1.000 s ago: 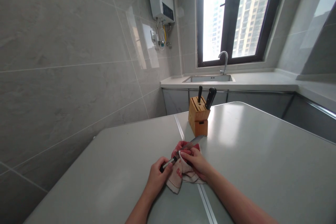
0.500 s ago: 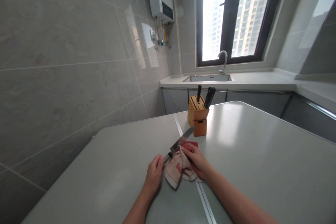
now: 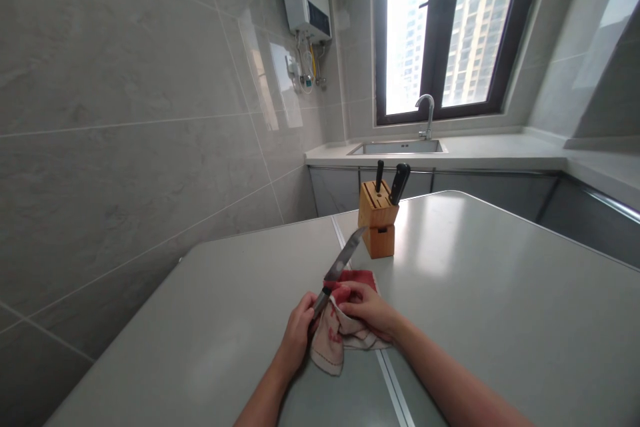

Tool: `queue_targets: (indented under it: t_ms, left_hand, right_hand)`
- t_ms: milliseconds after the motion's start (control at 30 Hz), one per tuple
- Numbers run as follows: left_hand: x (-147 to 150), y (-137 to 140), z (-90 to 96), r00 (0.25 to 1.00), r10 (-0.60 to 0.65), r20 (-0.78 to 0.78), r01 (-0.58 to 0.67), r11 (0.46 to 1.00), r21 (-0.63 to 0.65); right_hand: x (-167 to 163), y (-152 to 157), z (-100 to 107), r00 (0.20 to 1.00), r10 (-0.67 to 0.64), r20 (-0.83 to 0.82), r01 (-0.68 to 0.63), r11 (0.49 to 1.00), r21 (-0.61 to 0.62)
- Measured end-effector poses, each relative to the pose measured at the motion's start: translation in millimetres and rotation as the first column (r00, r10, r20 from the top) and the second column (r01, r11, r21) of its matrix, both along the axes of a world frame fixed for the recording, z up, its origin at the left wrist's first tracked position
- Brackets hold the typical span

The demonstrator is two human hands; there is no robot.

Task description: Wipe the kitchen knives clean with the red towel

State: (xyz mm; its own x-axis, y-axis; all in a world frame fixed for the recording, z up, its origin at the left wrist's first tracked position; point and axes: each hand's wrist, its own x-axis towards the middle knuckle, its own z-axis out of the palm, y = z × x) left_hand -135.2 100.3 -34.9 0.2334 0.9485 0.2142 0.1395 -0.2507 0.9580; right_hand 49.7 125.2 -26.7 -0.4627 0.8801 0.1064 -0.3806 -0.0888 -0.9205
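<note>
A kitchen knife point(image 3: 345, 257) is held by its handle in my left hand point(image 3: 299, 327), its blade slanting up and away to the right. The blade tip overlaps the front left of the knife block in view; whether they touch I cannot tell. My right hand point(image 3: 367, 309) pinches a red and cream cloth point(image 3: 327, 345) just right of the knife's handle. Part of the cloth hangs in folds below the handle, and its red end lies spread behind my fingers. The fingers of my left hand are wrapped round the handle, partly hidden.
Just beyond the blade, a wooden knife block point(image 3: 379, 220) stands on the pale table point(image 3: 225, 320) with black-handled tools in it. A metal strip point(image 3: 393, 383) runs across the tabletop. Farther back are a counter with a sink point(image 3: 400, 147) and a tap point(image 3: 429, 117).
The knife has tilted to point more steeply away, its blade clear of the cloth's upper fold. My right hand has shifted slightly left and down toward the handle with the cloth.
</note>
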Motion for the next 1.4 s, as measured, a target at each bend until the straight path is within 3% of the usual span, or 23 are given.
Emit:
queue_targets:
  t_ms: [200,367,533,800,1133,1400]
  left_hand:
    - [3.7,-2.6,9.2,0.987,-0.097,-0.128,0.11,0.989,0.102]
    - [7.0,-2.9,8.6,0.981,-0.059,-0.186,0.091,0.981,0.171]
    - [6.6,-2.9,-1.1,0.97,0.015,-0.242,0.021,0.989,0.145]
    - [4.5,-0.3,0.9,0.965,0.15,-0.217,-0.118,0.982,0.15]
    - [0.0,5.9,-11.7,0.897,0.347,-0.275,-0.314,0.936,0.157]
    - [0.9,8.5,-12.4,0.933,0.221,-0.282,-0.204,0.975,0.09]
  right_hand:
    - [-0.4,-1.6,-2.1,0.986,-0.084,0.145,0.077,0.996,0.053]
    - [-1.2,-1.5,2.7,0.984,-0.127,0.129,0.113,0.987,0.112]
    - [-1.6,-0.1,0.2,0.987,-0.138,0.082,0.128,0.985,0.115]
    - [-1.9,2.0,-3.1,0.979,-0.206,-0.011,0.206,0.976,0.075]
    - [-0.6,1.4,1.5,0.98,-0.198,-0.036,0.198,0.98,0.003]
    - [0.4,3.9,-3.7,0.98,-0.197,0.007,0.197,0.98,-0.031]
